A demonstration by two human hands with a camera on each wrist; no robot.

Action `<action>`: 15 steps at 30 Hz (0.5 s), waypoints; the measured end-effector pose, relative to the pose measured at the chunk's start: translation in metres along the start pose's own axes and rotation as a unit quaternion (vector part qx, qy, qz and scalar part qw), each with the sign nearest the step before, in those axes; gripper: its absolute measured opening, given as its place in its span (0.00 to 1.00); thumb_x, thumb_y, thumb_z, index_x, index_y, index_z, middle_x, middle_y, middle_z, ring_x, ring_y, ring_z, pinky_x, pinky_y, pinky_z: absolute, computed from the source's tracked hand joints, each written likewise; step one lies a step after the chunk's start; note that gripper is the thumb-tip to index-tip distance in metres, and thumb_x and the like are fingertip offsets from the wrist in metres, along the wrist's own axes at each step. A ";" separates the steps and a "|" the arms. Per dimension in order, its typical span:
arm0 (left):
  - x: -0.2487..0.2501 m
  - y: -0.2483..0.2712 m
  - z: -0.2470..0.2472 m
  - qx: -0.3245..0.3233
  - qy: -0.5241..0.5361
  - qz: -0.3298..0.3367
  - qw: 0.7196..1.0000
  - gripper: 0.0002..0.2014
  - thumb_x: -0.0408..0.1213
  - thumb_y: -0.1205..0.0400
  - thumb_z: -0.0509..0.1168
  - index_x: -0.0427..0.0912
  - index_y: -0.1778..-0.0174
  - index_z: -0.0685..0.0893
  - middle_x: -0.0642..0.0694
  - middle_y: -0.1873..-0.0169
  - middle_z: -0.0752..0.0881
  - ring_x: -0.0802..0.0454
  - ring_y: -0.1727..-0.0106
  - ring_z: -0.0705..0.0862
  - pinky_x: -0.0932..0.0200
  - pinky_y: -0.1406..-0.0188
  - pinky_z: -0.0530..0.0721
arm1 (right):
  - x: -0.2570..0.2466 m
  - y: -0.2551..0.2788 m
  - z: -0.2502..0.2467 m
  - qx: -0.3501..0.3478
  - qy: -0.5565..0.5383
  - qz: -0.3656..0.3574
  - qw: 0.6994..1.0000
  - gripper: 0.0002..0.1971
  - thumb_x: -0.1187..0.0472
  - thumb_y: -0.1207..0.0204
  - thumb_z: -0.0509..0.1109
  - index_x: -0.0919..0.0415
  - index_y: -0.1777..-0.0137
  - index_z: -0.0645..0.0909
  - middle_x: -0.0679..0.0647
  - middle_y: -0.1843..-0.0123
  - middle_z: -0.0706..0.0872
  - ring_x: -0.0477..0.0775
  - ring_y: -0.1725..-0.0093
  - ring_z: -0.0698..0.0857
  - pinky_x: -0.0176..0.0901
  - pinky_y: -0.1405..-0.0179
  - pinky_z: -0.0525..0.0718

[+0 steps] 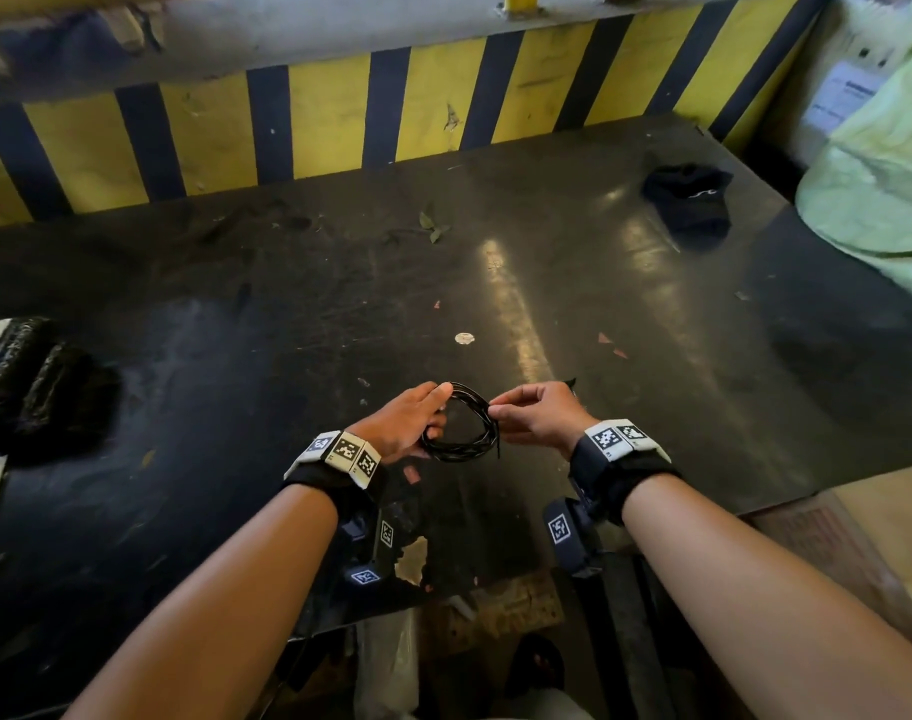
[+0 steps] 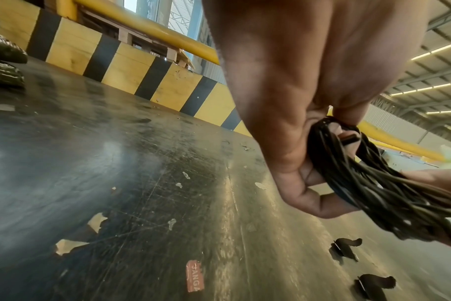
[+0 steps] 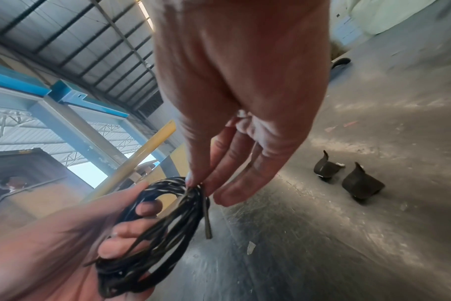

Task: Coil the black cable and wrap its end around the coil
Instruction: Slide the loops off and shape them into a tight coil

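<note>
The black cable (image 1: 461,426) is wound into a small round coil (image 3: 152,234) held above the dark table. My left hand (image 1: 417,423) grips the coil's left side, fingers curled through the loops (image 2: 368,183). My right hand (image 1: 526,413) pinches the coil's right side between thumb and forefinger, its other fingers (image 3: 247,175) loosely extended. The cable's short free end (image 3: 207,218) hangs straight down just below that pinch.
The dark scuffed table (image 1: 287,314) backs onto a yellow-and-black striped barrier (image 1: 308,122). A black cap (image 1: 690,197) lies far right, a black wrapped bundle (image 1: 33,376) at left, a pale green sack (image 1: 880,163) at right. Two small black pieces (image 3: 348,177) lie near my right hand.
</note>
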State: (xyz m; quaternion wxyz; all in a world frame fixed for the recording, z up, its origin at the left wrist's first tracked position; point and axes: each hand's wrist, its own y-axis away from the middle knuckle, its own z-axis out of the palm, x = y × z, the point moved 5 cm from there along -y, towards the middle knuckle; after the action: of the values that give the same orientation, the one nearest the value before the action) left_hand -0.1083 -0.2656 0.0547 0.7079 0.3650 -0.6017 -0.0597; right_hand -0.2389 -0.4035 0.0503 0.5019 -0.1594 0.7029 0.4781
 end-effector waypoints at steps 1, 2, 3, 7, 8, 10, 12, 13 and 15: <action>0.000 -0.003 0.001 0.003 0.000 -0.004 1.000 0.14 0.50 0.09 0.54 0.46 0.56 0.74 0.52 0.71 0.71 0.57 0.70 0.71 0.42 0.46 0.82 | -0.001 -0.001 -0.002 0.007 0.010 0.002 1.000 0.04 0.69 0.24 0.79 0.62 0.57 0.88 0.60 0.59 0.91 0.55 0.60 0.90 0.44 0.55 0.92; 0.000 -0.006 0.002 0.007 0.002 -0.006 1.000 0.14 0.50 0.09 0.54 0.47 0.56 0.73 0.52 0.71 0.71 0.57 0.70 0.71 0.45 0.49 0.83 | -0.001 -0.002 -0.004 0.015 0.014 0.001 1.000 0.04 0.70 0.24 0.79 0.63 0.58 0.88 0.61 0.59 0.91 0.55 0.61 0.89 0.43 0.58 0.92; 0.000 -0.008 0.003 0.012 0.004 -0.009 1.000 0.14 0.50 0.09 0.54 0.47 0.57 0.73 0.52 0.71 0.71 0.57 0.71 0.71 0.47 0.54 0.84 | -0.002 -0.003 -0.005 0.024 0.013 -0.001 1.000 0.04 0.70 0.24 0.79 0.63 0.59 0.88 0.62 0.59 0.91 0.55 0.62 0.89 0.42 0.60 0.92; -0.001 -0.015 0.010 0.034 0.007 -0.012 0.999 0.15 0.51 0.09 0.53 0.47 0.57 0.72 0.52 0.72 0.70 0.58 0.72 0.70 0.57 0.72 0.82 | 0.001 -0.008 -0.010 0.062 0.039 -0.001 0.997 0.06 0.70 0.25 0.79 0.61 0.61 0.90 0.66 0.53 0.93 0.63 0.52 0.94 0.54 0.49 0.94; -0.001 -0.016 0.011 0.036 0.013 -0.012 0.999 0.15 0.51 0.09 0.54 0.47 0.57 0.72 0.52 0.73 0.70 0.58 0.72 0.69 0.57 0.72 0.81 | 0.001 -0.009 -0.010 0.065 0.035 0.001 0.997 0.06 0.68 0.25 0.80 0.59 0.62 0.90 0.67 0.52 0.94 0.64 0.49 0.94 0.58 0.44 0.93; -0.002 -0.019 0.011 0.037 0.030 -0.012 0.999 0.15 0.51 0.09 0.54 0.47 0.58 0.72 0.53 0.73 0.70 0.58 0.72 0.70 0.55 0.68 0.82 | 0.003 -0.011 -0.010 0.072 0.024 0.006 0.997 0.05 0.64 0.27 0.81 0.57 0.63 0.91 0.67 0.52 0.94 0.61 0.52 0.94 0.59 0.41 0.91; -0.004 -0.020 0.013 0.043 0.045 -0.013 0.998 0.15 0.51 0.09 0.54 0.48 0.58 0.72 0.53 0.73 0.70 0.58 0.73 0.71 0.54 0.66 0.82 | 0.005 -0.013 -0.012 0.095 0.064 -0.010 0.993 0.03 0.59 0.29 0.83 0.55 0.61 0.93 0.60 0.55 0.96 0.54 0.56 0.93 0.53 0.43 0.92; -0.005 -0.020 0.015 0.049 0.050 -0.011 0.998 0.15 0.51 0.09 0.54 0.48 0.58 0.71 0.54 0.74 0.70 0.59 0.74 0.70 0.55 0.69 0.82 | 0.004 -0.013 -0.013 0.106 0.089 -0.023 0.990 0.01 0.58 0.29 0.83 0.53 0.59 0.94 0.56 0.57 0.96 0.51 0.57 0.92 0.50 0.44 0.91; -0.006 -0.021 0.019 0.058 0.062 -0.005 0.996 0.15 0.51 0.09 0.53 0.48 0.59 0.71 0.55 0.75 0.69 0.59 0.75 0.69 0.58 0.73 0.80 | 0.006 -0.012 -0.013 0.106 0.092 -0.033 0.990 0.03 0.60 0.29 0.83 0.55 0.55 0.94 0.55 0.58 0.96 0.51 0.57 0.93 0.48 0.46 0.92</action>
State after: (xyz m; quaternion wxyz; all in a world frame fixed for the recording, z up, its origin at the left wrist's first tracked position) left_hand -0.1194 -0.2860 0.0382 0.7210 0.4113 -0.5576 -0.0054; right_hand -0.2403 -0.4180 0.0399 0.4647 -0.1723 0.7870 0.3676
